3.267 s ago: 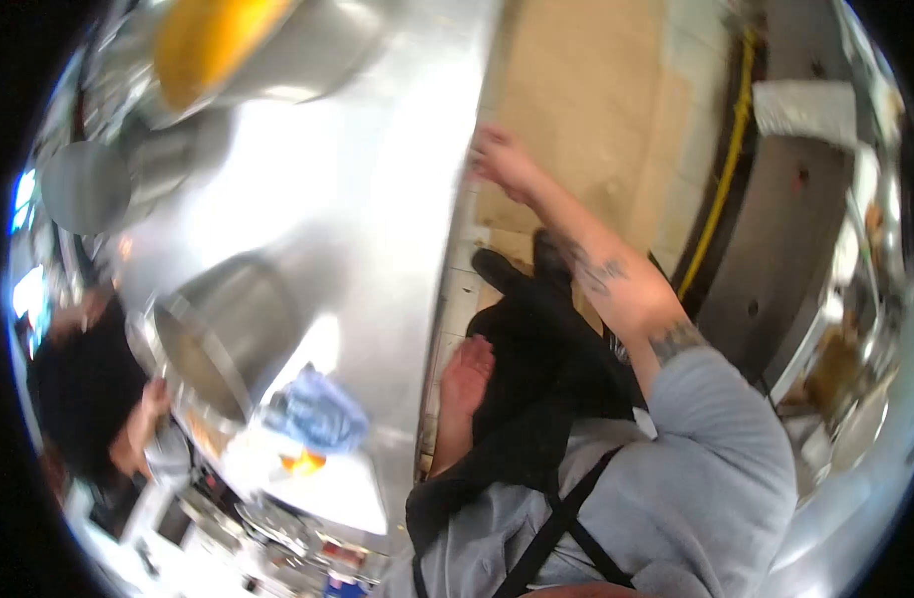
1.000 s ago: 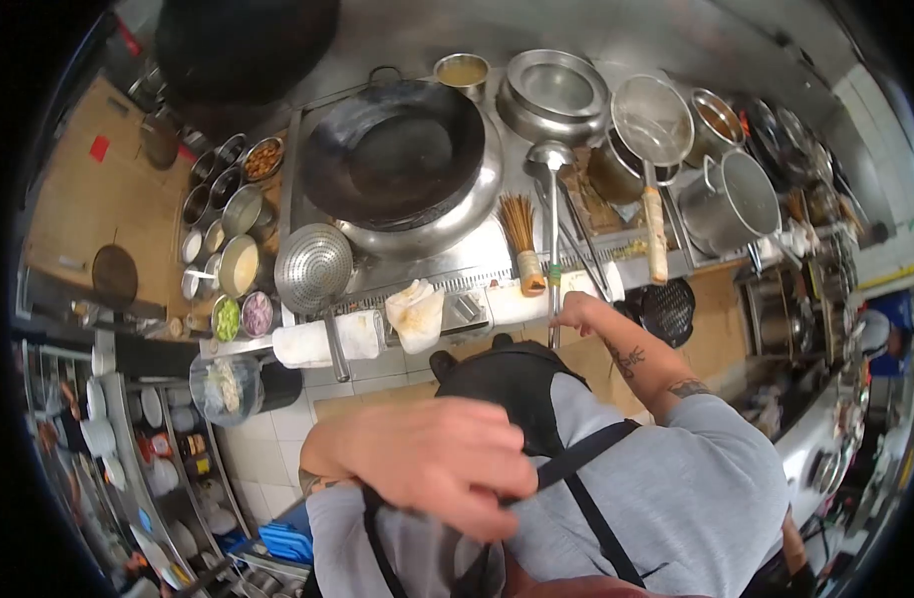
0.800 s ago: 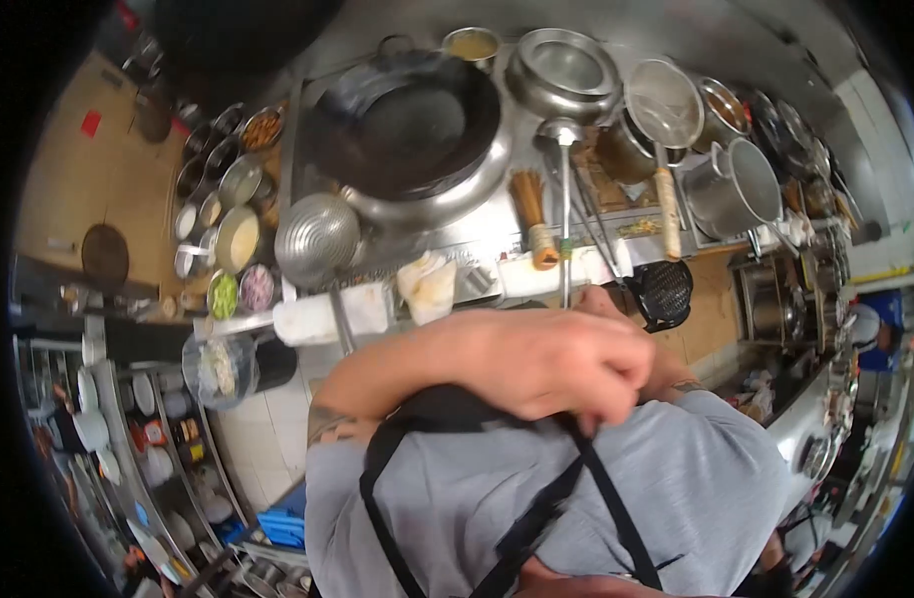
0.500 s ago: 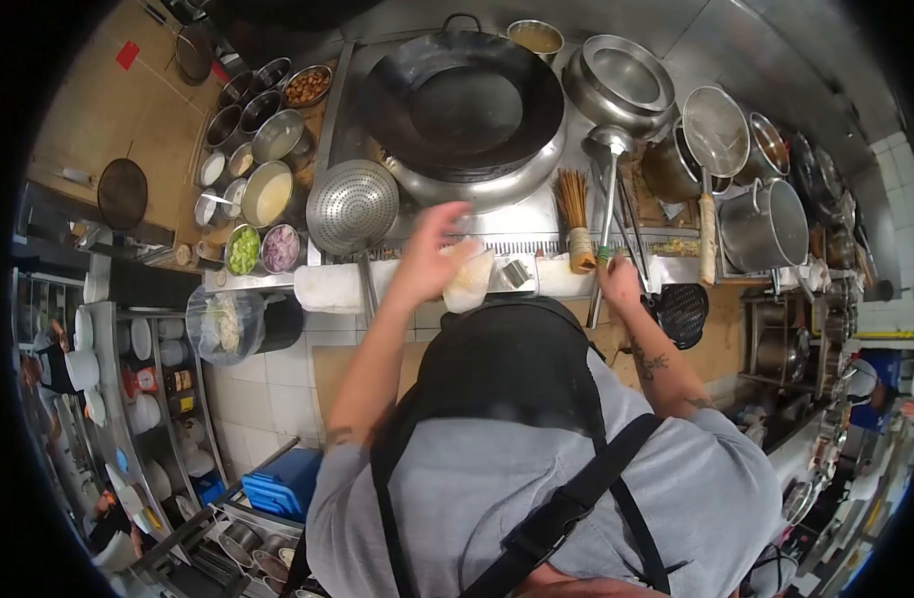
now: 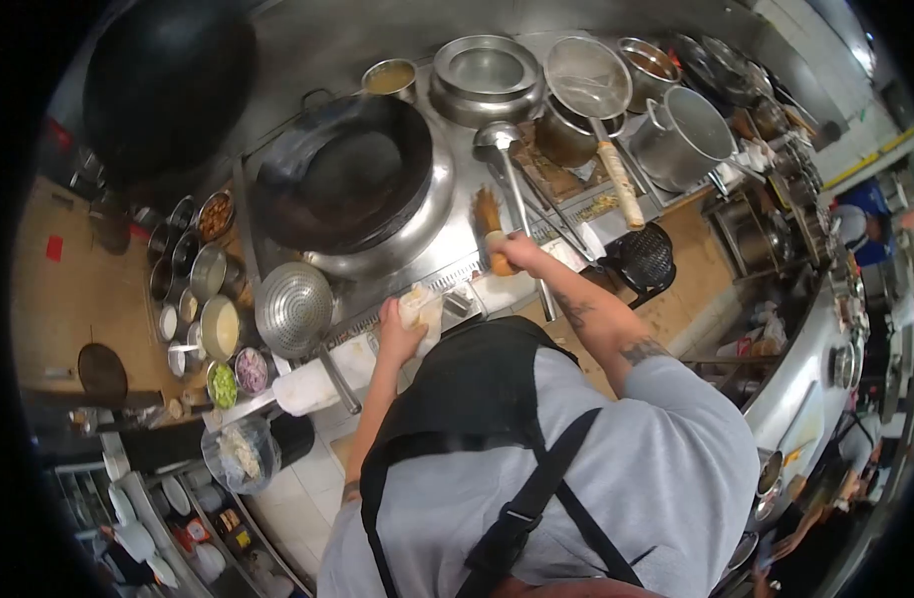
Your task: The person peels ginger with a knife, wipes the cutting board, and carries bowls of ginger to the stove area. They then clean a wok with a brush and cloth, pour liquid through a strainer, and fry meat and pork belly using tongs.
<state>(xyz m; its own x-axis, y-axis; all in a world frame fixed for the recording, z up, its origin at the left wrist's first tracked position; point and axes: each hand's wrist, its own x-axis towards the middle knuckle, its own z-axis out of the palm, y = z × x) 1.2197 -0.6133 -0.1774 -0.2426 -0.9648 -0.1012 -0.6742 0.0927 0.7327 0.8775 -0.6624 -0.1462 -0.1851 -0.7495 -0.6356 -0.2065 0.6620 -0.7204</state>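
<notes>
My left hand (image 5: 399, 334) is closed on a folded whitish cloth (image 5: 421, 315) at the front edge of the stove. My right hand (image 5: 522, 251) grips the handle of a bamboo brush (image 5: 489, 214), whose bristles point up and away over the stove top. A large black wok (image 5: 347, 169) sits on the burner ring. Between the wok and my left hand lies a perforated round strainer (image 5: 294, 304). A long-handled ladle (image 5: 501, 138) rests just beyond the brush.
Small bowls stand at the left, among them green pieces (image 5: 222, 385) and purple pieces (image 5: 251, 369). A tall pot (image 5: 684, 138) and a mesh skimmer (image 5: 588, 80) are at the right. Another dark wok (image 5: 170, 85) shows at the upper left.
The view has turned and shifted. My right hand has gone from beside the ladle handle to the brush, which is now in its grip. My left hand has closed on the cloth.
</notes>
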